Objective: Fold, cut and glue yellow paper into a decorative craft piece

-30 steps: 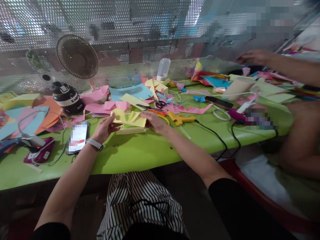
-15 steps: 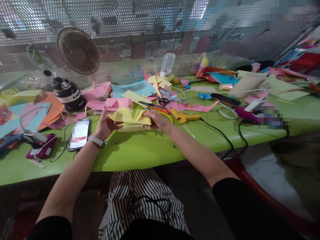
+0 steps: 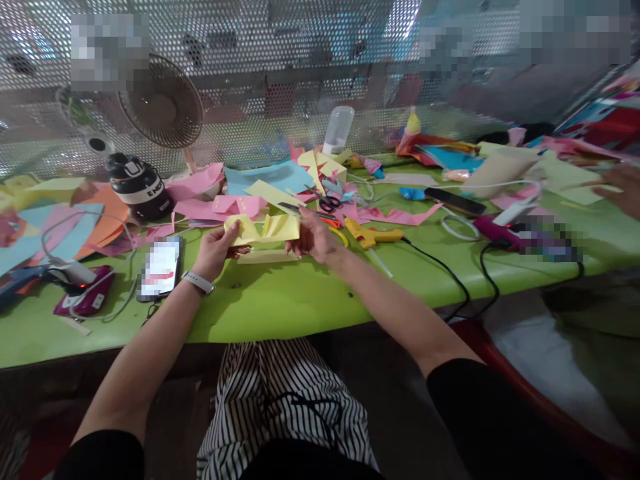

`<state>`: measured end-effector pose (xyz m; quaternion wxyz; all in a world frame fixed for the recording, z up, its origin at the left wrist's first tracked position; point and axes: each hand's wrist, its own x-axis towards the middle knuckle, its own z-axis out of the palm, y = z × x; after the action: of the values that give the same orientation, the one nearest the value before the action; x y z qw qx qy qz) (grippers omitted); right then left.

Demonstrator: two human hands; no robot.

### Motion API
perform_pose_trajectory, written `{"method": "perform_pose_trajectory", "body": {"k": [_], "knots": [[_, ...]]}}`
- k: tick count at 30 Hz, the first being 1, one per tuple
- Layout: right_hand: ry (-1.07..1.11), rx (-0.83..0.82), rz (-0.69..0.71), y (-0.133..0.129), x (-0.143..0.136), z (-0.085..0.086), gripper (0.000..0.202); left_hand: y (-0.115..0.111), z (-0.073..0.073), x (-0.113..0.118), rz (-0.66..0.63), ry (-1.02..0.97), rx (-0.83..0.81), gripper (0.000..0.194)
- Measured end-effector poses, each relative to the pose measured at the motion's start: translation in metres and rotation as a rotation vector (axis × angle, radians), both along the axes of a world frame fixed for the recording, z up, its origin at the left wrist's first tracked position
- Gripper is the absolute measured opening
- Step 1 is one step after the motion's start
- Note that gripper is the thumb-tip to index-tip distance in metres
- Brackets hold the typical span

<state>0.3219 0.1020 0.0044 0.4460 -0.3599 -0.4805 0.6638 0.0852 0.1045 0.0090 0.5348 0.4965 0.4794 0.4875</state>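
Observation:
Folded yellow paper (image 3: 263, 231), with raised creases along its top, is held just above the table. My left hand (image 3: 216, 250) pinches its left end, thumb on top and fingers beneath. At the right end is my right hand (image 3: 317, 237), its thumb lifted apart from its fingers; the fingertips are by the paper's lower right edge. Whether they touch it is unclear. Under the folded piece lies a flat pale yellow strip (image 3: 267, 256). Scissors (image 3: 329, 202) and a yellow glue gun (image 3: 373, 233) lie close to my right hand.
Coloured paper sheets (image 3: 270, 179) and scraps spread along the back of the green table (image 3: 280, 307). Left of me are a phone (image 3: 159, 268), a black bottle (image 3: 139, 190), a fan (image 3: 165, 103) and a purple power strip (image 3: 90, 293). Another person's hand (image 3: 620, 190) reaches in at far right.
My left thumb has come down onto the paper, while my right thumb has lifted off it. The paper has turned flatter toward me. Another person's hand has appeared at the right edge.

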Motion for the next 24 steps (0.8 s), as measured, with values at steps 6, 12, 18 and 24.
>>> {"method": "perform_pose_trajectory", "body": {"k": [6, 12, 18, 24], "knots": [[0.072, 0.051, 0.057, 0.005, 0.003, -0.006, 0.059, 0.003, 0.001, 0.0, 0.069, -0.028, 0.021, 0.041], [-0.068, 0.155, -0.03, 0.001, -0.005, -0.011, 0.052, 0.001, -0.001, 0.002, 0.035, -0.001, 0.03, 0.049], [-0.159, 0.161, -0.148, 0.003, -0.008, -0.01, 0.054, -0.002, -0.002, -0.001, -0.127, -0.098, 0.083, 0.065], [-0.187, 0.137, -0.052, 0.002, -0.005, -0.012, 0.054, -0.001, -0.005, -0.002, -0.122, -0.011, 0.128, 0.05]]}}
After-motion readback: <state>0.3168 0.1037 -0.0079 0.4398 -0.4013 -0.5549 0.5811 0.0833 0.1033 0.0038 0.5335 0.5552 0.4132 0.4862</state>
